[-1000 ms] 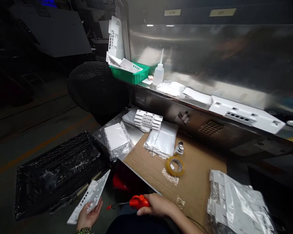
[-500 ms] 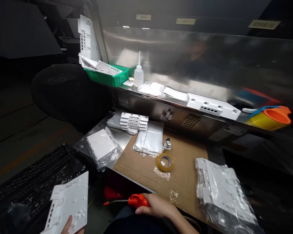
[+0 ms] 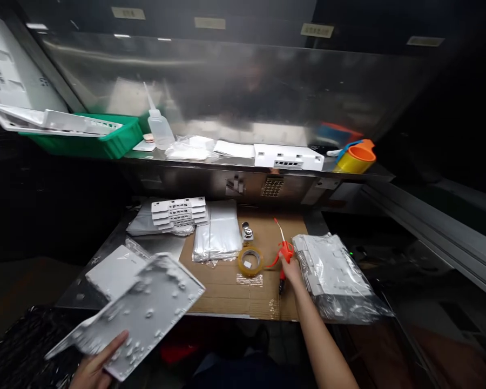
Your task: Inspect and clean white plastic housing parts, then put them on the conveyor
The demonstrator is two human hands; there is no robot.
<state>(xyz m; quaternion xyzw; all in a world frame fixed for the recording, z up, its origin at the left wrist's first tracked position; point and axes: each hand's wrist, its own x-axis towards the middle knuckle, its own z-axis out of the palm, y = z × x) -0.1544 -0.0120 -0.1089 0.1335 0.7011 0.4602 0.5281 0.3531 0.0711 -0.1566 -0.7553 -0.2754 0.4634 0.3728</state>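
White panel in left hand's grip, right hand clasping red air gun, shelf labels seemingly unreadable

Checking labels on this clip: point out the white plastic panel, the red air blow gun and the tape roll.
white plastic panel (image 3: pixel 146 308), head view, middle of its studded face
red air blow gun (image 3: pixel 285 252), head view, red body
tape roll (image 3: pixel 250 261), head view, front rim

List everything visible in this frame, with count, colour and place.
white panel: 1, white, held low left
air blow gun: 1, red, on the cardboard, in the right hand
tape roll: 1, yellowish, on the cardboard
bagged panels: 1 pack, white in clear plastic, right of the gun
stacked panels: 1 stack, white, back left of the bench
green basket: 1, shelf left
squeeze bottle: 1, clear, shelf
orange cup: 1, shelf right
left hand: holds the white panel
right hand: on the air blow gun
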